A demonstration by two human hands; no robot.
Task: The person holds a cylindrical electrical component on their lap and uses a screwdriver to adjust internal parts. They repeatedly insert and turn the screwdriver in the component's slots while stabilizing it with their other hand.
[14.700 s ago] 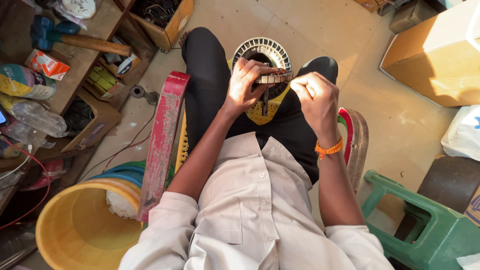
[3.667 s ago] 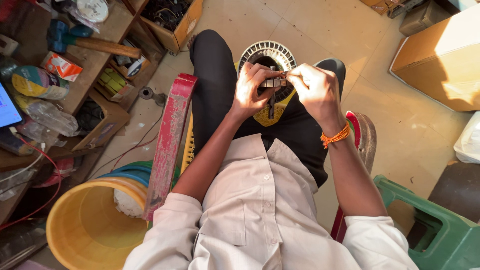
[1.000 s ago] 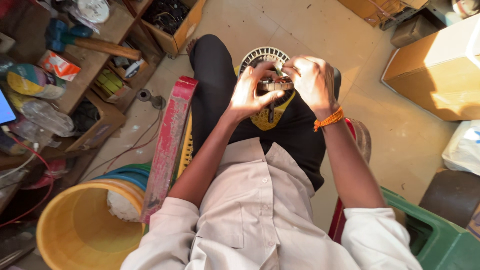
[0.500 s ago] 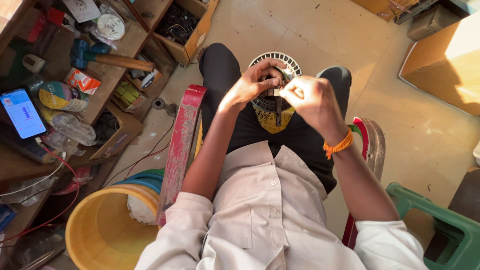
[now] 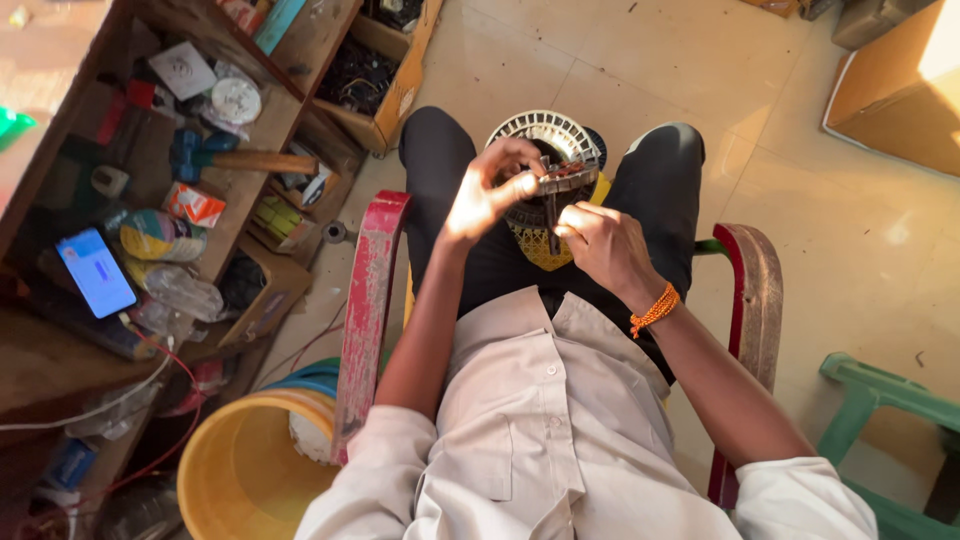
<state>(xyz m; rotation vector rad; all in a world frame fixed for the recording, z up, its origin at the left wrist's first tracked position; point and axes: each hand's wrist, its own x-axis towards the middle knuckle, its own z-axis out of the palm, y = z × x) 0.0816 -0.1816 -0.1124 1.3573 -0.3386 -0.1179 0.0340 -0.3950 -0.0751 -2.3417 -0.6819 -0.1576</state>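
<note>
Head view: against half a second ago the camera has swung so that more of the wooden workbench [image 5: 60, 350] on the person's left shows, and the right hand [image 5: 600, 250] has dropped lower and nearer the lap, while the left hand [image 5: 485, 195] has stayed up at the small metal part [image 5: 565, 178], pinching its end between fingertips. The right hand is closed loosely around something thin and dark that hangs below that part; what exactly it grips I cannot tell. The work seems to have passed from both hands on the part to one holding and one pulling or threading downward. The part is held over the knees, just above a round white slotted fan housing [image 5: 545, 135] resting between the legs. Of the containers, the yellow bucket [image 5: 225, 480] beside the red chair arm [image 5: 365, 310] holds something pale at its rim; the open wooden box [image 5: 385, 70] holds dark tangled wire or parts.
</note>
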